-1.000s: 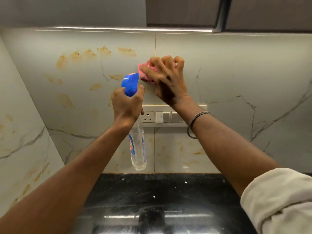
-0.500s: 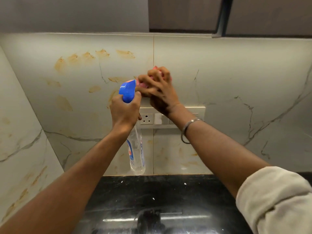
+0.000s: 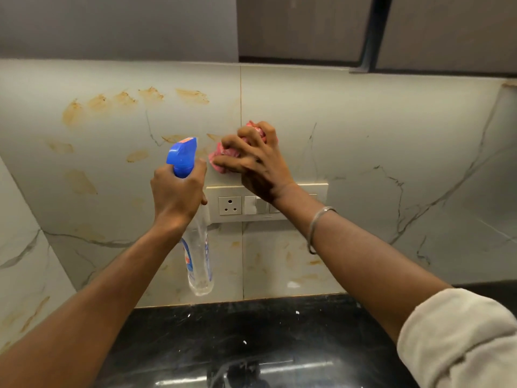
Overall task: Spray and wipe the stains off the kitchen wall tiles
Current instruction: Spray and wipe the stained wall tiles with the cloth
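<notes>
A pale, grey-veined run of wall tiles (image 3: 363, 130) rises from the far edge of a glossy black bench (image 3: 251, 331), beneath dark wall cabinets (image 3: 302, 26). Orange-brown stains (image 3: 151, 93) cross the upper left of the tiles in a ragged row, with more smears below them and fainter ones low down, just above the bench's far edge. A second tiled wall (image 3: 19, 247), also stained, meets the first at the bench's far left corner. A cream switch plate (image 3: 229, 205) with a three-pin socket sits midway up the wall; the right wrist crosses in front of it and hides some of its switches. The left hand (image 3: 176, 194) grips the neck of a spray bottle (image 3: 198, 261), fingers wrapped round it below the blue trigger head, which points at the wall. The bottle's clear body hangs in front of the lower tiles, above the bench and not resting on it. Just to its right, the right hand (image 3: 260, 166) clutches a bunched pink cloth (image 3: 225, 156) and presses it against the tile directly above the switch plate, at the vertical joint between two tiles. The cloth pokes out to the left of the fingers and above them, just beside the bottle's blue head. A thin metal bangle (image 3: 316, 222) circles the right wrist, and a rolled cream sleeve (image 3: 461, 340) fills the lower right corner.
</notes>
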